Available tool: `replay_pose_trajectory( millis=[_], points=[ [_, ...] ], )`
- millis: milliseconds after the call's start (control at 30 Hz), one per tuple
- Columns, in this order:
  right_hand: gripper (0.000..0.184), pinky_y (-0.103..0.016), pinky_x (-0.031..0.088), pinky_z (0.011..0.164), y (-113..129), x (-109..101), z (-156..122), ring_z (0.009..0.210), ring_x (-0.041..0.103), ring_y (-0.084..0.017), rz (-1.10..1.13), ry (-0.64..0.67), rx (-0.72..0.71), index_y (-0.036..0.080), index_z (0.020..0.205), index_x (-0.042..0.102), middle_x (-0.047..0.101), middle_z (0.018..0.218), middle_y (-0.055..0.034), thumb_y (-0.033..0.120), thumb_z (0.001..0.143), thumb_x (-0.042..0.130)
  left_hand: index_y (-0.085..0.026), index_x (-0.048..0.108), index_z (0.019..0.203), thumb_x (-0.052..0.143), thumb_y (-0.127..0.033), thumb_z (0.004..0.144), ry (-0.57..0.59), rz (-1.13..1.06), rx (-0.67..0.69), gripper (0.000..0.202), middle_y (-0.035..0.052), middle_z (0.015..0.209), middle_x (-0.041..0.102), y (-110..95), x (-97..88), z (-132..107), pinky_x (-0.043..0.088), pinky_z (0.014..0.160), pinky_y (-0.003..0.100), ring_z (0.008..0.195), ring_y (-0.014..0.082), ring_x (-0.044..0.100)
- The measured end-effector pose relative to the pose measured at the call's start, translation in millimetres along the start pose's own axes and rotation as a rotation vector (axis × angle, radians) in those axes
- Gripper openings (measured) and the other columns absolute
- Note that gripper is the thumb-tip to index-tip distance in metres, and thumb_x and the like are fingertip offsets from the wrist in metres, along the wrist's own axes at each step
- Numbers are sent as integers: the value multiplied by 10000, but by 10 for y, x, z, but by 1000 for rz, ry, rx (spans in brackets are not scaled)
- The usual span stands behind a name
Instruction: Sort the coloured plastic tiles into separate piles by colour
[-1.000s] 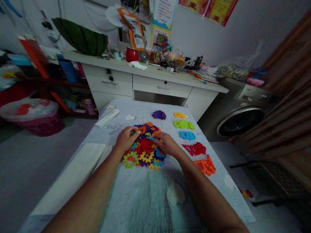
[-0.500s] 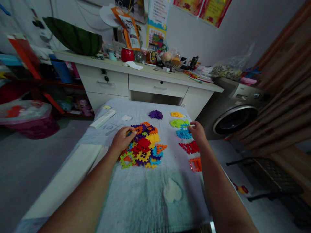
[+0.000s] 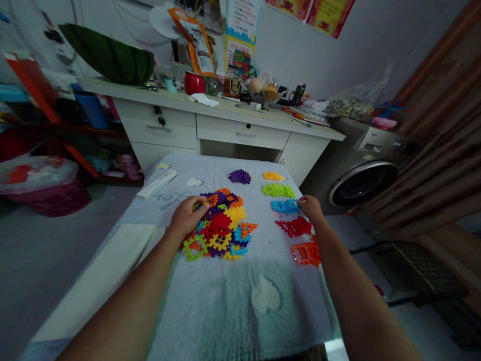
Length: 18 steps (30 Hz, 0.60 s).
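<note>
A mixed heap of interlocking plastic building pieces (image 3: 220, 225) lies on the cloth-covered table. At its left edge is my left hand (image 3: 188, 218), fingers closed in a pinch on a small building piece, mostly hidden by the fingers. My right hand (image 3: 311, 207) is closed at the right end of the blue pieces (image 3: 284, 206), fingertips touching a blue piece there. Farther back are lime green pieces (image 3: 278, 190), yellow pieces (image 3: 273, 176) and purple pieces (image 3: 239, 176). Red pieces (image 3: 295, 227) and orange pieces (image 3: 306, 253) lie nearer me, the orange partly behind my right forearm.
A long white box (image 3: 158, 184) lies at the table's back left. Behind stands a white desk (image 3: 221, 123) crowded with jars, a red pot (image 3: 194, 83) and a large watermelon piece (image 3: 108, 55). A washing machine (image 3: 361, 170) and a dark stool (image 3: 417, 265) are at the right.
My right hand has moved slightly right and down. The blue piece it held raised over the blue group now lies among that group. My left hand has stayed at the heap.
</note>
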State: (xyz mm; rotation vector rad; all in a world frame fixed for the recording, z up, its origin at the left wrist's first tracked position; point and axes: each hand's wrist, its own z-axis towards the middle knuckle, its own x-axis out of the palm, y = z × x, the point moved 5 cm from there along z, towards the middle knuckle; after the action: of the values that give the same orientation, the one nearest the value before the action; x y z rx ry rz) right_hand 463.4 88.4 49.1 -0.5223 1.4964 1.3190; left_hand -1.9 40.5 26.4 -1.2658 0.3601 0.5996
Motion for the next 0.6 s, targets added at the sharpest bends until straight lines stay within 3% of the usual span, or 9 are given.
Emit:
replay_pose_trajectory(
  millis=[133,267,300,400,467,600],
  points=[
    [145,-248,414,655,105,-52,-78,755,623,-172,-122,-4,-25,149,879,704,703,870,-84,197,785,604,-199,669,967,533,-484,770,-5,16,-3,372,55,1052,684,-11,-5,4,478,911,344,990,225,624],
    [204,-275,445,743,438,-119,-362,843,626,-189,-93,-47,-149,143,986,682,692,980,-103,209,816,589,-199,675,954,527,-506,787,-5,7,-4,379,52,1032,690,-10,-4,9,487,880,329,966,220,629],
    [204,-280,450,761,566,-103,-487,850,622,-185,-58,-21,-214,144,994,675,688,996,-102,213,821,592,-199,676,950,521,-517,795,-4,-3,-1,386,52,1022,691,-10,-4,10,488,875,326,960,218,630],
    [183,-282,463,768,992,72,-981,834,616,-168,80,253,-483,166,992,667,687,969,-68,194,822,606,-196,671,939,501,-544,817,-9,-37,17,407,56,1008,688,-12,-10,11,479,901,334,960,216,627],
    [240,-291,464,828,1225,181,-1327,912,613,-169,149,389,-666,177,1049,658,676,1057,-70,166,813,622,-193,665,939,495,-552,824,-22,-64,24,413,63,1021,679,-9,-19,8,470,931,345,981,218,620],
    [345,-324,419,942,1395,342,-1674,1035,581,-199,84,434,-768,151,1147,636,663,1130,-107,84,815,574,-193,655,958,501,-549,828,-52,-102,29,409,70,1061,657,7,-36,-4,463,956,364,1026,224,608]
  ],
)
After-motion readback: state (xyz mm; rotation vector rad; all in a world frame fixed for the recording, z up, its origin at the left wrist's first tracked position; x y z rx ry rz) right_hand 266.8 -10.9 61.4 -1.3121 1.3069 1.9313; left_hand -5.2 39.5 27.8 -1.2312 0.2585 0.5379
